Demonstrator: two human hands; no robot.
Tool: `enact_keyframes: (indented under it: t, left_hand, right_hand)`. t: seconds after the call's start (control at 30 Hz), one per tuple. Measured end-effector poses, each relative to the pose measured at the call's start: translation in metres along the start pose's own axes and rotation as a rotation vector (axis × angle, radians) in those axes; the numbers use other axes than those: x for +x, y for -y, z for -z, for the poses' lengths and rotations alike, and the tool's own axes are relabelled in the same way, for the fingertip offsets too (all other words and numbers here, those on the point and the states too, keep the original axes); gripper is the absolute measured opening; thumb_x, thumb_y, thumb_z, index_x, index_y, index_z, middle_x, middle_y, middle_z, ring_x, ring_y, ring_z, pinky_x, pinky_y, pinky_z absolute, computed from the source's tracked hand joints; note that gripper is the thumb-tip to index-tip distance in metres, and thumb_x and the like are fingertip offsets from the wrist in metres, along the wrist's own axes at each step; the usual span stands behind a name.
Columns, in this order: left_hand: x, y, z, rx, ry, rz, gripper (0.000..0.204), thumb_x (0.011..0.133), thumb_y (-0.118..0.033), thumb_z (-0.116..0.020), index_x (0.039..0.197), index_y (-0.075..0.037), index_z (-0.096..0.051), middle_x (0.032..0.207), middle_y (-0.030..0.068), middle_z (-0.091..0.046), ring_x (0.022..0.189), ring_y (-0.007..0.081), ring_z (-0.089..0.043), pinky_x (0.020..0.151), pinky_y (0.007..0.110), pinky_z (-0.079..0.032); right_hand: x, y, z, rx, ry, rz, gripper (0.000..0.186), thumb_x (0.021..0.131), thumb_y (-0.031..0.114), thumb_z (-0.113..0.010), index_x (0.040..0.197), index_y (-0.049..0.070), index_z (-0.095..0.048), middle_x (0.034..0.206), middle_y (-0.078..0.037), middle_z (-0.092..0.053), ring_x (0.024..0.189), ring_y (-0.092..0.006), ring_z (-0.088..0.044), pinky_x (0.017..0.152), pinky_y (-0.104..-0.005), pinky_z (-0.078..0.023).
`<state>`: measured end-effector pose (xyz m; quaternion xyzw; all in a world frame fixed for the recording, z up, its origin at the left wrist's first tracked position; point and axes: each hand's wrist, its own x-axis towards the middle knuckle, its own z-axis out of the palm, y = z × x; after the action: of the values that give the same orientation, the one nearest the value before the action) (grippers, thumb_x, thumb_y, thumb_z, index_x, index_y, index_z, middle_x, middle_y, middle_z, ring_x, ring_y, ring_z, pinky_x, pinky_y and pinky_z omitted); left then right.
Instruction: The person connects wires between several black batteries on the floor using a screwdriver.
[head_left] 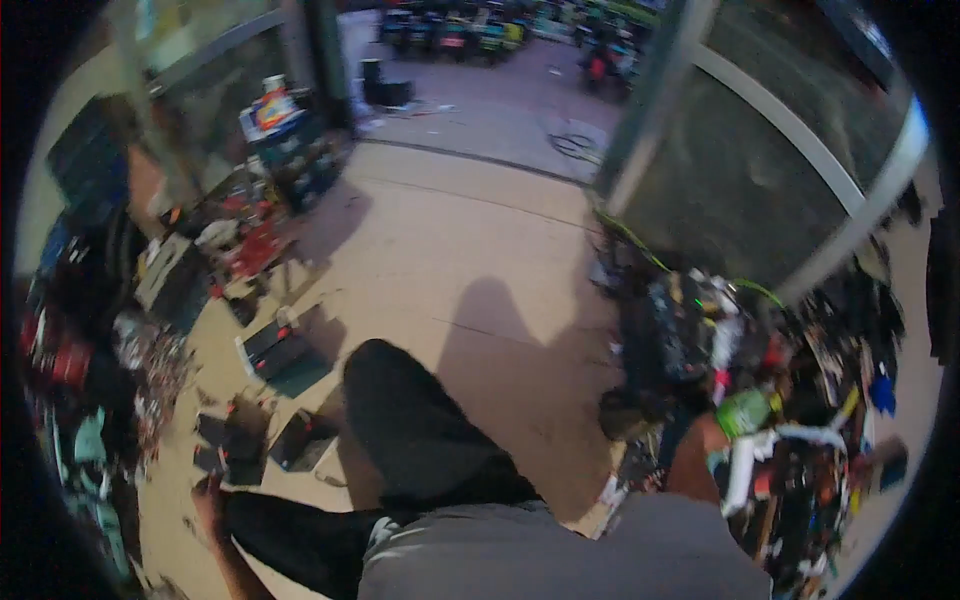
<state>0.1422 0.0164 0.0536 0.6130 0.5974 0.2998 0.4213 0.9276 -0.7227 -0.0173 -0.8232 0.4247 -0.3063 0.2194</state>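
Note:
My left hand [209, 505] is low at the left, beside my bent knee, close to a group of black box-shaped batteries with red spots. One battery [235, 440] is just beyond the fingers; whether they touch it is too blurred to tell. Another battery [298, 440] stands to its right, and a larger one [290, 355] lies farther off on the floor. My right hand [706, 436] reaches into the clutter at the right, against a green item [743, 412] whose kind is unclear. Its fingers are smeared and partly hidden.
Piled parts and scraps [160, 370] line the left side, with a dark drawer unit [300, 150] beyond. Tools and cables [790, 480] crowd the right. A glass door [740, 160] stands open there. Past the threshold lie a coiled cable [574, 146] and parked motorbikes [455, 32].

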Motion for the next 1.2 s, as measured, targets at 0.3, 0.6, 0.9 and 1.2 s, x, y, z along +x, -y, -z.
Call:
enact_keyframes:
  t: [0.3,0.6,0.9,1.2]
  left_hand:
    - [-0.039,-0.046,-0.026,0.281,-0.185,0.003,0.042,0.094,-0.037,-0.073,0.085,0.005,-0.073,0.068,0.0130,-0.069,0.064,0.0172,-0.062,0.065,0.040,-0.051]
    - [-0.176,-0.176,0.003,0.066,-0.340,0.089,0.034,0.096,-0.026,-0.073,0.107,0.007,-0.076,0.074,0.0063,-0.070,0.063,0.0132,-0.063,0.063,0.032,-0.051]
    - [-0.271,-0.175,0.034,0.198,-0.508,0.154,0.024,0.090,-0.013,-0.076,0.107,0.004,-0.075,0.067,0.0021,-0.059,0.062,0.0084,-0.051,0.059,0.027,-0.043]
    - [-0.245,-0.202,-0.036,0.356,-0.092,-0.062,0.037,0.088,-0.020,-0.077,0.120,-0.003,-0.070,0.095,0.0194,-0.072,0.089,0.0394,-0.069,0.077,0.045,-0.056]
  right_hand:
    - [-0.167,0.168,0.011,0.560,0.263,0.519,0.029,0.090,0.022,-0.072,0.105,-0.003,-0.070,0.095,-0.020,-0.072,0.088,-0.0343,-0.068,0.078,-0.0449,-0.053]
    - [-0.447,0.355,0.412,1.901,1.335,2.098,0.012,0.082,0.021,-0.075,0.090,0.013,-0.071,0.073,-0.005,-0.059,0.064,-0.0235,-0.061,0.054,-0.0403,-0.045]
    - [-0.478,0.231,0.535,2.181,2.543,2.233,0.022,0.102,0.021,-0.060,0.104,0.001,-0.068,0.077,-0.006,-0.062,0.064,-0.0178,-0.055,0.054,-0.0305,-0.040]
    - [-0.540,0.206,0.488,2.204,2.149,2.080,0.030,0.103,0.030,-0.059,0.122,0.007,-0.066,0.096,-0.011,-0.071,0.077,-0.0193,-0.068,0.070,-0.0379,-0.060]
